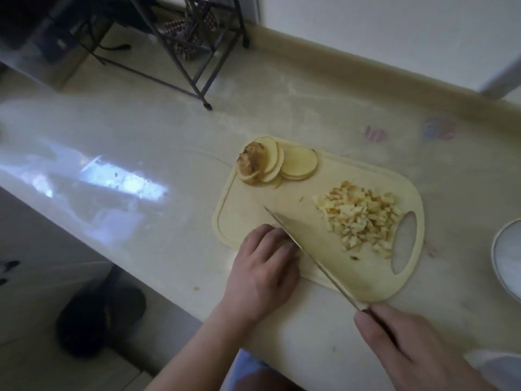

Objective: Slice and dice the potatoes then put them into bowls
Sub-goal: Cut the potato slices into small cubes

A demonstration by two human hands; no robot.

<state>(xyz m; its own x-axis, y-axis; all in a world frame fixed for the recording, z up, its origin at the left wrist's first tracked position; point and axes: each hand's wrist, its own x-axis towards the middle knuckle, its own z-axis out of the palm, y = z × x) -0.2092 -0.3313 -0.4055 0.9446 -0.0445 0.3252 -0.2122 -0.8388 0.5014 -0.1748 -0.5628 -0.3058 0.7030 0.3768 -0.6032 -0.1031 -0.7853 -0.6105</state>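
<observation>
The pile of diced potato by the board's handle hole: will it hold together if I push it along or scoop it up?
Probably not. The diced potato lies as many small loose bits, so a push would likely scatter it. Strays already sit at its edge near the handle hole, where pieces could drop through. The cut faces look moist, so bits may stick to fingers.

Glossy countertop [141, 153], matt plastic cutting board [253, 204], metal knife [296, 235]

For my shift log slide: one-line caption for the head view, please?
Left hand steadies potato on the cutting board while right hand slices with a knife, beside the diced pile.
</observation>
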